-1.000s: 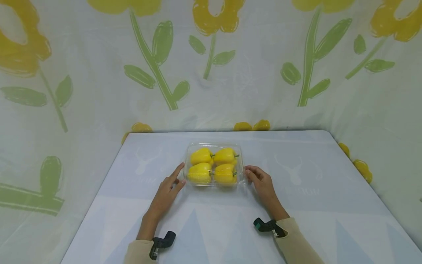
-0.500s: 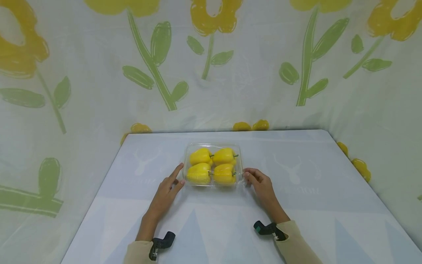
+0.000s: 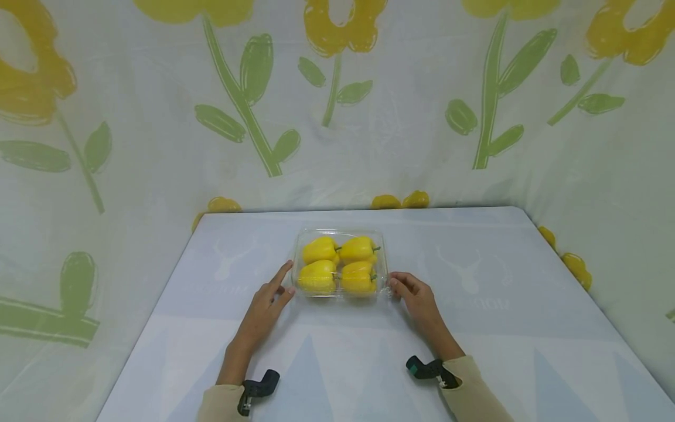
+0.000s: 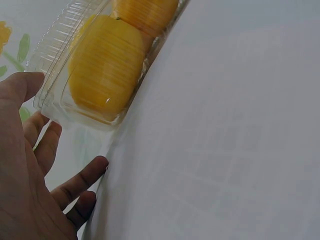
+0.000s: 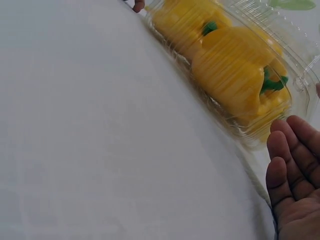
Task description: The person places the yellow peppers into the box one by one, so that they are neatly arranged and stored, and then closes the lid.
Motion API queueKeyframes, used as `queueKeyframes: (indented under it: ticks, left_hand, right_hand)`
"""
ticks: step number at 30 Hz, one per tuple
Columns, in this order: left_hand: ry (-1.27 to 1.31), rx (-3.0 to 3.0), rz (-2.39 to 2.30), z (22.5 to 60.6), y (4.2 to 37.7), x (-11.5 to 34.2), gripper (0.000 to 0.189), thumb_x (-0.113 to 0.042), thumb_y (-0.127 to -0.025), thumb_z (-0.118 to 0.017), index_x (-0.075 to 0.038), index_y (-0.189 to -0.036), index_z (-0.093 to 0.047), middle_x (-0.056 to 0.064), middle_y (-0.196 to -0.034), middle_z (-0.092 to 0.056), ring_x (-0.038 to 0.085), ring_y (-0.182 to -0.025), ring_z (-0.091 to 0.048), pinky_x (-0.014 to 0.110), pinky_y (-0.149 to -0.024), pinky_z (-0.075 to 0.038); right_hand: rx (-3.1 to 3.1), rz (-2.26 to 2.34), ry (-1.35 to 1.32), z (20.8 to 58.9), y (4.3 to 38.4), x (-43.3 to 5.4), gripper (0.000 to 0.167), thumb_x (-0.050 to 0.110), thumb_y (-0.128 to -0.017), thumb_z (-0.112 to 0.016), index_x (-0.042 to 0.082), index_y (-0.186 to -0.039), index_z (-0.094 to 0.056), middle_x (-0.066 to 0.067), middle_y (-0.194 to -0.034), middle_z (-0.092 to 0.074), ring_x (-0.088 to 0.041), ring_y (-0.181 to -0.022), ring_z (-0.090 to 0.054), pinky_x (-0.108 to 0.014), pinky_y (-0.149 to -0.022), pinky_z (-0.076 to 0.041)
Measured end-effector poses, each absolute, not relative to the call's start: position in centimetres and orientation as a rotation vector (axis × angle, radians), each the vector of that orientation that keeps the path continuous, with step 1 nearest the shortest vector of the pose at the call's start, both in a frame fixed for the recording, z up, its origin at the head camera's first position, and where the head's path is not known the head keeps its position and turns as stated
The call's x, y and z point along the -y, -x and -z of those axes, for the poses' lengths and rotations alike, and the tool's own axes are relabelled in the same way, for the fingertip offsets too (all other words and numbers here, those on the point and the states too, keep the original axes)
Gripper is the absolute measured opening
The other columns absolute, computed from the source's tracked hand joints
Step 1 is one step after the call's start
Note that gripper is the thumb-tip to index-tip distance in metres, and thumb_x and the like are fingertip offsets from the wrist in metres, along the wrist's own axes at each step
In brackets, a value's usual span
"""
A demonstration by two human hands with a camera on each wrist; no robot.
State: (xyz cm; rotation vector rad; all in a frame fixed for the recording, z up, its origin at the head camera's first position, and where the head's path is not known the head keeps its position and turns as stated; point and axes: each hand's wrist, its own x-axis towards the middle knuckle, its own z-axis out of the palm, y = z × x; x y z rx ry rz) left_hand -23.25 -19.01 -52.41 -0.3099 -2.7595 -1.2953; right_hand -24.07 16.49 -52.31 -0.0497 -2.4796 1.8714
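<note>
A clear plastic clamshell box (image 3: 382, 264) holding several yellow bell peppers (image 3: 317, 276) with green stems lies on the table in the head view. Its lid appears to be down. My left hand (image 3: 263, 310) is at the box's left side, fingers spread. In the left wrist view, thumb and fingertips touch or nearly touch the box's ribbed edge, while the other fingers point away. At the lower right corner is my right hand (image 3: 420, 302), its fingers nearly straight in the right wrist view beside the box (image 5: 240, 132). The right thumb is mostly hidden there.
The box stands toward the back of a pale table (image 3: 343, 375) with faint printed shapes. Behind and beside the table hangs a white curtain (image 3: 411, 105) with large yellow flowers. Each wrist wears a black camera mount (image 3: 259, 387).
Both hands keep their places beside the box, with the right fingers shifting at most slightly. The whole head view has drifted a little to the left.
</note>
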Motion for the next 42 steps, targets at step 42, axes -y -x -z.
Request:
queueKeyframes:
  ticks: [42]
  left_hand:
    - [0.319, 2.763, 1.299, 52.2, 23.4, 19.1, 0.056, -0.054, -0.103, -0.046, -0.05, -0.155, -0.026, 0.002, -0.099, -0.059, 0.021, -0.089, -0.048, 0.041, -0.077, -0.042]
  right_hand:
    - [2.507, -2.073, -0.111, 51.7, 23.1, -16.6, 0.024, 0.02, -0.098, -0.067, -0.002, -0.088, -0.067, -0.007, -0.077, -0.065, -0.014, -0.071, -0.051, -0.023, -0.062, -0.043]
